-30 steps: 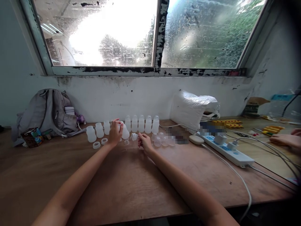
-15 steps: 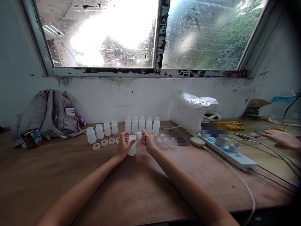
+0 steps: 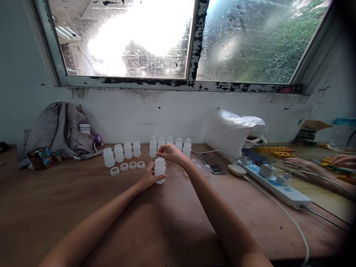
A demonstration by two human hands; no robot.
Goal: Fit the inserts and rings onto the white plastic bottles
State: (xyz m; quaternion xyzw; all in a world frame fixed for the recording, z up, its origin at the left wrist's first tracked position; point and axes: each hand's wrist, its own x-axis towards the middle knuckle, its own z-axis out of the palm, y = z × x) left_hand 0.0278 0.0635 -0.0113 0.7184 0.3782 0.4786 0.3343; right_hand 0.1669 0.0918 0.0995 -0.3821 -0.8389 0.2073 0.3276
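Observation:
My left hand (image 3: 148, 178) is wrapped around a frosted white baby bottle (image 3: 160, 171) standing upright on the table. Directly above it, my right hand (image 3: 171, 154) pinches the top of a pale bottle cap (image 3: 160, 159) set at the bottle's mouth; the fingers partly hide it. Several open frosted bottles (image 3: 119, 153) stand in a row to the left, with several white rings (image 3: 124, 167) lying in front. Behind my right hand is a row of several capped bottles (image 3: 187, 148), partly covered by it. Clear domed covers (image 3: 205, 170) lie right of my hands.
A grey backpack (image 3: 59, 129) and a small printed carton (image 3: 40, 158) sit at the left. On the right are a phone (image 3: 213, 164), a white round-edged device (image 3: 237, 170), a power strip (image 3: 289, 193) with cables, and a silvery bag (image 3: 236, 129). Another person's hands (image 3: 303, 167) are at far right.
My right hand has moved left and up, bringing the cap from beside the bottle onto its mouth. My left hand keeps the bottle, gripping lower. The view has shifted slightly.

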